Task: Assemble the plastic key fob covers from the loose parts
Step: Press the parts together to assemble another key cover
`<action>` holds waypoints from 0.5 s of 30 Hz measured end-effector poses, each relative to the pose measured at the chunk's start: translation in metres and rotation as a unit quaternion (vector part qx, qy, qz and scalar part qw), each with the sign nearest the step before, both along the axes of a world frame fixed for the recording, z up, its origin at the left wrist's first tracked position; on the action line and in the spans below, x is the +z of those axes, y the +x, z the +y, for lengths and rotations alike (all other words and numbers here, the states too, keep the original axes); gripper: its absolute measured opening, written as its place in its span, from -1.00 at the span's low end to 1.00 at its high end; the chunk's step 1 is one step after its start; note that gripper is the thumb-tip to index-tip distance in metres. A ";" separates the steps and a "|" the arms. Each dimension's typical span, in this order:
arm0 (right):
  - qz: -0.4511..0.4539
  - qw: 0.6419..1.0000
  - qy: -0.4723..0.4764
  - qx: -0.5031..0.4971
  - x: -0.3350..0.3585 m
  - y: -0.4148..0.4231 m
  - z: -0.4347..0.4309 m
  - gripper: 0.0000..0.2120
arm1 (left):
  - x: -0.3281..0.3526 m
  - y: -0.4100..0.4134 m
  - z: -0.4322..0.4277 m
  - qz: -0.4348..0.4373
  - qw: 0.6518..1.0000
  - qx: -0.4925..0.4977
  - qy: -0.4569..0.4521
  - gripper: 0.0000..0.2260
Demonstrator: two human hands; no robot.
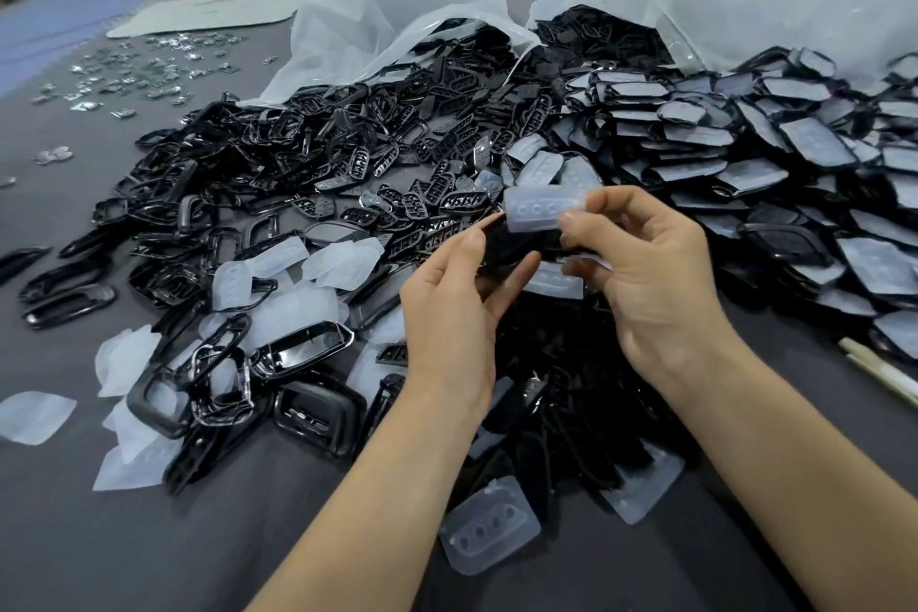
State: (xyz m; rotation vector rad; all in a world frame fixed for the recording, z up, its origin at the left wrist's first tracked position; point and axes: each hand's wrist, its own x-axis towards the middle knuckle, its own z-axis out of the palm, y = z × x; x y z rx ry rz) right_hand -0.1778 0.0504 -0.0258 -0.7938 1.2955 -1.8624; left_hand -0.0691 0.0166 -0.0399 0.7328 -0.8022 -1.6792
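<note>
Grey table (74, 537) heaped with parts; both hands grip black shell (516, 244) (mostly hidden) and clear pad (541, 209)

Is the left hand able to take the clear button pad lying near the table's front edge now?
Probably not yet: the left hand is holding a black frame together with the right hand. The clear button pad itself lies uncovered.

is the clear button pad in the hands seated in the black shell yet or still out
Still out, it seems: the clear button pad sticks up above the black shell, pinched by the right hand; the left hand grips the shell.
</note>
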 end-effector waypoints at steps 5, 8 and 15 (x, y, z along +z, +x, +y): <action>-0.122 0.992 -0.021 0.023 0.006 -0.008 0.001 -0.78 | 0.001 0.000 -0.002 -0.006 1.000 0.008 0.016 -0.72; -0.155 0.987 -0.037 0.036 0.007 -0.010 0.000 -0.80 | 0.000 0.000 -0.001 -0.015 1.000 0.007 0.011 -0.77; -0.174 0.983 -0.035 0.048 0.009 -0.007 0.000 -0.88 | -0.002 0.000 -0.001 -0.028 1.000 -0.004 -0.002 -0.77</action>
